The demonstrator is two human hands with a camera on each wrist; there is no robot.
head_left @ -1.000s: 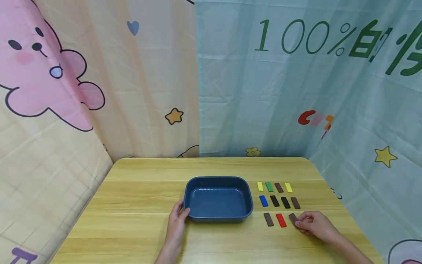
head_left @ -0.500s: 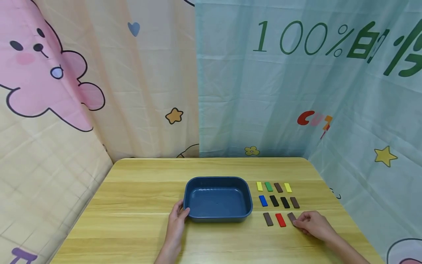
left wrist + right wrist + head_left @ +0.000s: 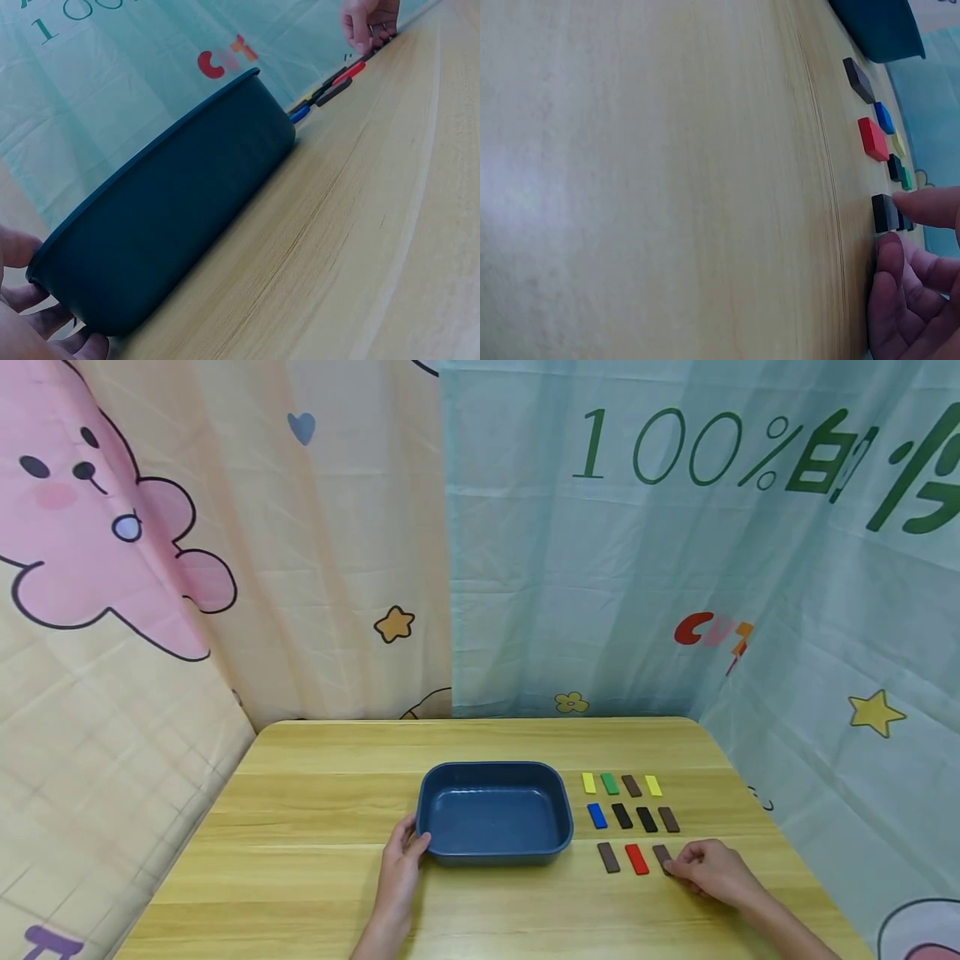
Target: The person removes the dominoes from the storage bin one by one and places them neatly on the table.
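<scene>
A dark blue rectangular basin (image 3: 495,858) stands on the table in the head view. My left hand (image 3: 400,868) grips its left end, thumb over the rim and fingers along the outer wall, as the left wrist view also shows. To its right lie small flat domino-like blocks in three rows. My right hand (image 3: 711,870) pinches the near end of the dark brown block (image 3: 661,856) at the right of the front row. In the right wrist view this block (image 3: 883,214) sits between thumb and fingertips, on the table. Left of it lie a red block (image 3: 637,859) and another dark brown block (image 3: 608,857).
The middle row holds a blue block (image 3: 597,816), two black ones (image 3: 622,816) and a brown one (image 3: 669,819). Behind it lie yellow (image 3: 588,783), green (image 3: 610,784) and brown blocks (image 3: 632,786). Printed curtains (image 3: 570,568) hang along the table's back and sides.
My right hand has shifted slightly left with the dark brown block, which now lies nearly in line with the red one. The left hand stays on the basin.
</scene>
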